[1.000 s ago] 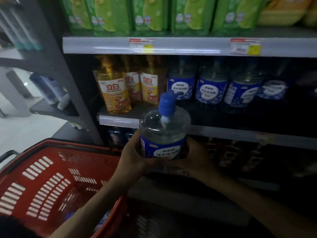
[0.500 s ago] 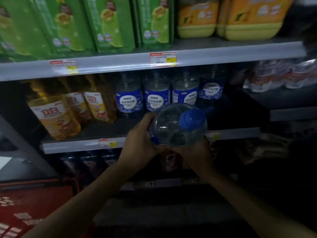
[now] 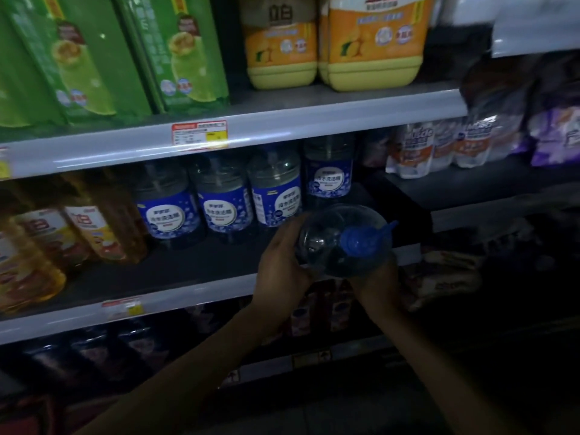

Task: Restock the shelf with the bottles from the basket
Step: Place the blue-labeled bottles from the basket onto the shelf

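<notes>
Clear bottle (image 3: 326,243), blue cap tipped nearward; left hand (image 3: 282,265) curled round its left side, right hand (image 3: 375,279) cupped beneath; both forearms stretched forward; held at the shelf's (image 3: 188,277) near edge, just near of the blue-labelled bottles (image 3: 219,211).

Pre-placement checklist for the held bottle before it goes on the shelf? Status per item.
1. Two-handed hold: left hand and right hand both hold the bottle: ok.
2. Upright: tilted, with the blue pump cap pointing toward the camera: not ok.
3. Right product row: the blue-label bottles stand on the middle shelf just behind: ok.
4. Free slot: the spot in front of the set-back bottle is dark and partly hidden: cannot tell.
5. Label facing out: label hidden: cannot tell.
</notes>
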The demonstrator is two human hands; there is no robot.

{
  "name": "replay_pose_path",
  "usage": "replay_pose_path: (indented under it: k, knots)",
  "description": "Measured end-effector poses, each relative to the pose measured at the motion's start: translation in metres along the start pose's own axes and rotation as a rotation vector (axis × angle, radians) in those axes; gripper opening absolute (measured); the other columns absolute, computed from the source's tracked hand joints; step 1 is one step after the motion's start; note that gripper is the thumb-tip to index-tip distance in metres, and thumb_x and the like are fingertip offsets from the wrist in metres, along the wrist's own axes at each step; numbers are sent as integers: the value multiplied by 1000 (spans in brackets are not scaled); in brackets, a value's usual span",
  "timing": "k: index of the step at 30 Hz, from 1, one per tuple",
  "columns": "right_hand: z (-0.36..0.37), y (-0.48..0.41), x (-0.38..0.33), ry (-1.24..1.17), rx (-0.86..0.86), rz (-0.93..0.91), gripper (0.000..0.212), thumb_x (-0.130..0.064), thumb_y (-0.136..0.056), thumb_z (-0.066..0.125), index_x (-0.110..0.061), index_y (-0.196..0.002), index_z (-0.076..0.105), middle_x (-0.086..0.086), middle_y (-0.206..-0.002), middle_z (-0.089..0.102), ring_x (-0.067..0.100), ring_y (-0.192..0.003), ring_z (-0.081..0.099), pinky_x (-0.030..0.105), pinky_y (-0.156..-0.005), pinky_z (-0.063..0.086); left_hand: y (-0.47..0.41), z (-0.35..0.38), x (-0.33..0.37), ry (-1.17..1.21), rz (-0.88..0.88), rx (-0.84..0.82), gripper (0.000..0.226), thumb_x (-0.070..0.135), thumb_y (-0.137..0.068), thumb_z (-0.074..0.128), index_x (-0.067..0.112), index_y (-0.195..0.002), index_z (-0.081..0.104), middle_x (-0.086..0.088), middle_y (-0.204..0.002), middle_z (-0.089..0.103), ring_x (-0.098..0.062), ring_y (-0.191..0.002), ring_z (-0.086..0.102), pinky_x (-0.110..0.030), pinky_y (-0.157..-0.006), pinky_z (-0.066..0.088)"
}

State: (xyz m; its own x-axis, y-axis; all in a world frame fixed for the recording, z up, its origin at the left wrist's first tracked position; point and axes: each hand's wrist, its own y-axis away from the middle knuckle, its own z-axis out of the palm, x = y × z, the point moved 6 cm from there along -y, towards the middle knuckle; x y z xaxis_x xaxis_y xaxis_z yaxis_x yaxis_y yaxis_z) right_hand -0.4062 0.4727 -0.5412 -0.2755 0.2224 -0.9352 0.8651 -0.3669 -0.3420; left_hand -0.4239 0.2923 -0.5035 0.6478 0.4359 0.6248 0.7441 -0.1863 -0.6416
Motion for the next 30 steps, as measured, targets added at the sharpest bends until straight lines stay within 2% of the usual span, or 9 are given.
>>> replay_pose_path:
  k: [6,9,11,13,16,20,26,28,30]
  knots:
    - [-12,-43,15,173,-33,31,39,0,-85,77,-31,-82,53,-20,-80,56,13,-87,60,18,-70,46,-24,39,-16,29,-59,16,85,25,-74,95,17,-148,52,-1,-143,60,-17,-135,55,-43,-109,50]
    - [-12,-59,17,189,-60,47,34,-3,-77,86,-9,-107,70,-9,-98,61,12,-99,57,8,-69,41,-38,52,-24,113,-108,11,90,36,-69,95,25,-147,51,3,-143,60,-19,-134,56,-47,-108,51]
    - [-7,-66,21,146,-118,74,69,-11,-68,93,-4,-130,64,-9,-110,61,6,-101,58,-3,-67,38,-45,57,-27,131,-154,19,88,33,-67,98,34,-143,52,5,-143,60,-13,-133,57,-38,-108,52]
    - [-2,-71,20,56,-147,54,94,-30,-58,96,-13,-141,55,-16,-119,63,-8,-102,61,1,-78,45,-53,58,-29,116,-165,32,91,25,-67,99,42,-139,46,6,-141,62,-5,-129,58,-20,-104,50]
    - [7,-76,23,-18,-136,53,97,-32,-61,97,-22,-144,49,-19,-126,65,-10,-112,61,18,-92,52,-69,59,-33,129,-219,-16,94,24,-64,100,45,-136,44,21,-130,63,9,-120,58,-11,-98,48]
    - [14,-81,21,-75,-121,72,96,-31,-68,95,-33,-149,44,-19,-130,65,-3,-116,62,28,-95,56,-87,64,-42,150,-315,-84,90,16,-58,101,18,-136,55,25,-115,62,15,-100,61,0,-81,46]
    - [25,-88,25,-99,-104,34,89,-9,-72,88,-25,-148,45,-8,-133,65,9,-121,63,43,-98,57,-105,70,-58,139,-411,-15,92,14,-59,100,14,-140,56,5,-127,70,-7,-107,66,-15,-82,58]
    - [27,-90,27,-97,-101,36,86,-16,-68,86,-30,-144,47,-12,-129,65,5,-119,63,38,-96,57,-108,71,-63,113,-434,12,91,20,-58,101,15,-138,58,0,-129,71,-13,-112,68,-35,-92,61]
    - [30,-91,30,-79,-111,44,89,-2,-72,83,-35,-144,43,-22,-124,63,-6,-114,62,27,-90,57,-110,73,-65,107,-454,28,90,23,-57,101,15,-136,59,-1,-129,72,-16,-114,69,-42,-95,60]
